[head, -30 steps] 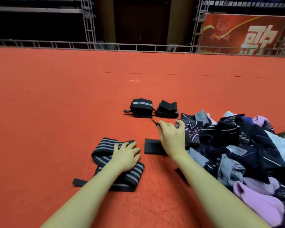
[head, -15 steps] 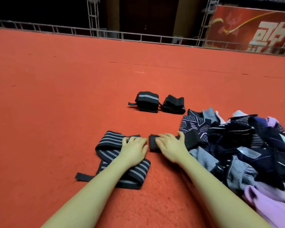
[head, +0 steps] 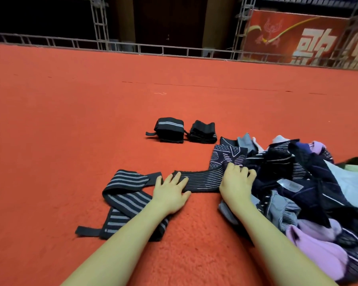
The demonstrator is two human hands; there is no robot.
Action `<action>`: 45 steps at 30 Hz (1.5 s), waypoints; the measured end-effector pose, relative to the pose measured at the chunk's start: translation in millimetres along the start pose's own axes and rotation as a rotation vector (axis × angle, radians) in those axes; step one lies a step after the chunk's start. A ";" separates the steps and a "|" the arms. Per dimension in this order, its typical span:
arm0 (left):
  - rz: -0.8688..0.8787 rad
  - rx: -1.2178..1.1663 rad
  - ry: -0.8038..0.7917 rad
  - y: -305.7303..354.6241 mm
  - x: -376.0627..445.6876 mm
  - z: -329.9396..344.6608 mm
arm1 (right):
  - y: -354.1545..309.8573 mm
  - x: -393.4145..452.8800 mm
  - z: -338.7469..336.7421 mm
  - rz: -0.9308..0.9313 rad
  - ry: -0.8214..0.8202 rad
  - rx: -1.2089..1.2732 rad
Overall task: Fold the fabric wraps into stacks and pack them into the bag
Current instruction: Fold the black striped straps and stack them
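Note:
A black wrap with thin pale lines (head: 203, 180) lies stretched flat on the red carpet between my hands. My left hand (head: 172, 191) presses its left end with spread, straight fingers. At its right end my right hand (head: 236, 182) rests with fingers bent down onto the fabric by the pile. A long black wrap with grey stripes (head: 124, 201) lies loosely folded under my left forearm. Two folded black wraps (head: 170, 130) (head: 203, 132) sit side by side farther out. No bag is in view.
A heap of unfolded wraps (head: 302, 182) in dark blue, grey, lilac and pale blue covers the carpet at the right. Red carpet (head: 70, 120) stretches far ahead and left. A metal truss rail (head: 132, 47) and a red banner (head: 298, 36) stand at the back.
The black lined wrap, short and bunched before, now lies drawn out flat. My right hand moved right toward the pile; my left hand shifted from the striped wrap onto the lined wrap's left end.

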State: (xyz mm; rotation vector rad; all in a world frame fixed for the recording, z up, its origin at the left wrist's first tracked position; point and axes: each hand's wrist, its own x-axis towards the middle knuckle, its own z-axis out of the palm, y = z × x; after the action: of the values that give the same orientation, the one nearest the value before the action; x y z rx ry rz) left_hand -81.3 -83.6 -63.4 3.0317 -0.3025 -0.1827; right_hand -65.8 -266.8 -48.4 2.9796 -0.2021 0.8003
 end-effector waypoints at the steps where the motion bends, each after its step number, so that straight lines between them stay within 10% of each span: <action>1: -0.002 0.005 0.013 -1.0 1.0 -0.9 | -0.1 1.6 -1.3 0.006 0.022 0.030; 7: 0.031 0.000 0.209 0.3 5.1 1.3 | 8.2 16.6 -5.0 0.012 0.203 0.149; 16: 0.089 -0.047 0.079 -26.1 0.3 -7.3 | -31.2 14.3 -3.5 -0.202 0.276 0.269; 23: 0.069 -0.143 0.089 -36.1 -2.2 1.9 | -62.9 -4.1 10.7 -0.482 -0.279 0.146; 45: -0.092 -0.167 0.395 19.2 19.4 14.0 | -37.0 -11.3 34.4 -0.139 0.013 0.262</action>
State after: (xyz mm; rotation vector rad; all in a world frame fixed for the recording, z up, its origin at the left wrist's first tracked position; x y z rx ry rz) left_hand -67.9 -107.3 -77.4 2.8304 -0.1085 0.3627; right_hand -53.4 -231.8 -84.3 3.1826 0.1193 0.8927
